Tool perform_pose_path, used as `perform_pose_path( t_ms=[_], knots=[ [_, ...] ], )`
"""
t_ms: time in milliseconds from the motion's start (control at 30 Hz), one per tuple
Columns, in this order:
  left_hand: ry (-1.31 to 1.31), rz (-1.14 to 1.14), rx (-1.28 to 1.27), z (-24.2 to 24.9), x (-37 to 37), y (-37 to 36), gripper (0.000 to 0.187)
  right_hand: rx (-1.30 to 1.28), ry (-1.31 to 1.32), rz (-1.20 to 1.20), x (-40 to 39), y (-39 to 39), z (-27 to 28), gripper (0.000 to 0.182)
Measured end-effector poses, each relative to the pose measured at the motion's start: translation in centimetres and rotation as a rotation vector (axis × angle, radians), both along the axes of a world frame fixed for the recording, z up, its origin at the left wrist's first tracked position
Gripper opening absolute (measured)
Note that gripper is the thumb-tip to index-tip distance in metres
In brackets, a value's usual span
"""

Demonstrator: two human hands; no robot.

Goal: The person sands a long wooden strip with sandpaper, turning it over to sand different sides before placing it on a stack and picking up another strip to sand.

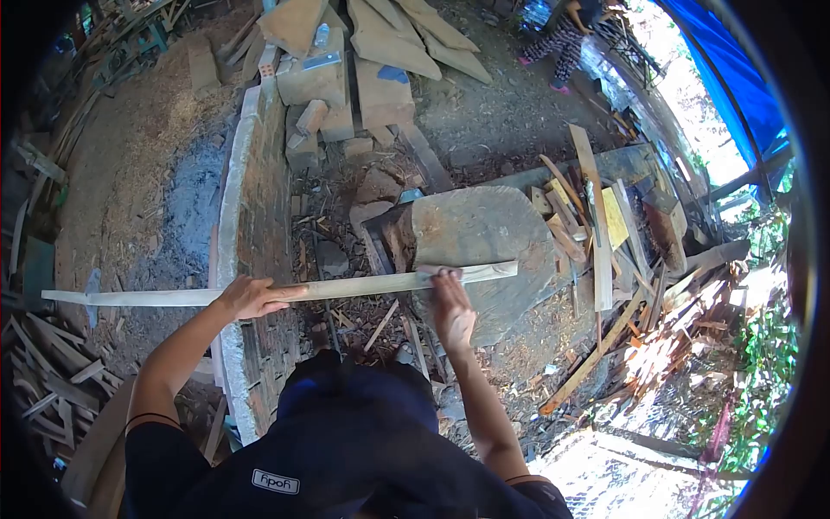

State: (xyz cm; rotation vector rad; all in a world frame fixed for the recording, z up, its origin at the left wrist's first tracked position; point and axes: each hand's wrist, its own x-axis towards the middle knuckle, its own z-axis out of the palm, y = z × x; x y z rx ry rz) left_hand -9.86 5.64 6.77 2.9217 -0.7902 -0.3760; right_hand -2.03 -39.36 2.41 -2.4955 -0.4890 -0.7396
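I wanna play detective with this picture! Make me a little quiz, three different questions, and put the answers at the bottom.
1. True or false: the left hand is on the long wooden strip.
2. Pick one. The large sheet at the upper right is: a) red, b) blue, c) yellow.
3. Which hand is nearer the big flat-topped block?

Key:
1. True.
2. b) blue.
3. The right hand.
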Motion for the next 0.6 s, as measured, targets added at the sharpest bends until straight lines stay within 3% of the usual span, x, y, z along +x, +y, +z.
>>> perform_pose_path(
  t_ms=[67,100,133,167,200,233,300,367,433,500,533,600],
  knots=[
    [-0.055,-0.045,0.001,-0.3,0.0,0.4,0.057,-0.002,0.140,0.113,-0.6,-0.1,0.4,0.034],
    [-0.050,-0.051,0.000,-0.2,0.0,0.5,0.057,-0.011,0.034,0.104,0.7,-1.9,0.4,0.029],
    [-0.026,-0.033,-0.063,0.0,0.1,0.6,0.057,-0.029,0.055,-0.025,2.2,-3.6,0.5,0.025],
    [-0.006,-0.016,-0.125,0.2,0.5,0.6,0.056,0.133,0.138,-0.050,3.6,-4.7,2.5,0.023],
    [-0.008,-0.027,-0.126,0.3,0.6,0.4,0.056,0.181,0.248,-0.252,4.2,-7.0,0.7,0.025],
    [-0.011,-0.025,-0.115,0.3,0.5,0.3,0.056,0.085,0.231,-0.425,4.7,-7.9,0.0,0.026],
    [-0.022,-0.024,-0.106,0.4,1.0,0.1,0.056,0.027,0.186,-0.517,4.9,-7.2,-0.9,0.026],
    [-0.001,-0.002,-0.093,0.0,1.2,-0.6,0.056,0.084,0.239,-0.362,3.0,-3.8,-0.9,0.021],
    [-0.045,-0.009,-0.132,-0.3,1.8,-2.7,0.056,0.045,0.081,-0.077,0.4,0.4,0.0,0.023],
    [-0.071,-0.019,-0.169,-0.6,2.7,-5.6,0.056,0.033,0.149,0.174,-1.9,3.7,2.8,0.028],
    [-0.056,-0.010,-0.169,-0.8,3.3,-7.4,0.056,0.048,0.240,0.214,-2.5,3.9,2.5,0.029],
    [-0.124,-0.009,-0.195,-2.0,4.6,-10.8,0.056,0.091,0.149,0.207,-0.5,0.9,-0.4,0.028]
  ],
)
